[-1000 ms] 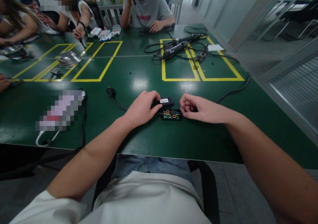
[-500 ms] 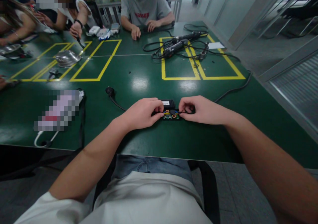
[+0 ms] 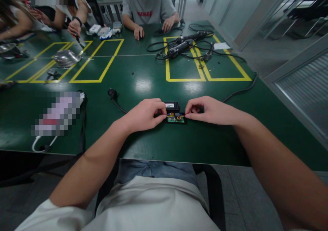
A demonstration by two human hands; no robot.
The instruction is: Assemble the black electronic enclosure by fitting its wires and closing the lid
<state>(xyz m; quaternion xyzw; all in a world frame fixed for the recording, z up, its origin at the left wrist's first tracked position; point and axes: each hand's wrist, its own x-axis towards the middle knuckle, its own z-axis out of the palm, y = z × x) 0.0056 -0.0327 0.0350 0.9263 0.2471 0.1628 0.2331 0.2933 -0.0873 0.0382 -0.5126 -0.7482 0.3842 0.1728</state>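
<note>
A small green circuit board (image 3: 175, 118) with copper-wound coils and coloured wires lies in a black casing at the table's middle front. My left hand (image 3: 151, 113) pinches at the board's left end, where thin wires meet a power cable (image 3: 120, 108); the fingers hide most of the grip. At the right end, my right hand (image 3: 202, 110) pinches the other cable close to the blue and orange wires. Just behind the board rests a black ribbed casing cover (image 3: 175, 106) with a white label. A black plug (image 3: 112, 94) lies left of my left hand.
Black tools with tangled cords (image 3: 180, 48) lie inside yellow tape frames at the far right. A metal bowl (image 3: 67, 58) and a blurred pink-and-white item (image 3: 60, 109) are on the left. A person in a grey shirt (image 3: 147, 5) sits opposite; other people work at the far left.
Both hands have shifted slightly, and more of the green board shows between them. The fingers still pinch at its ends. The person opposite has moved a hand to the right.
</note>
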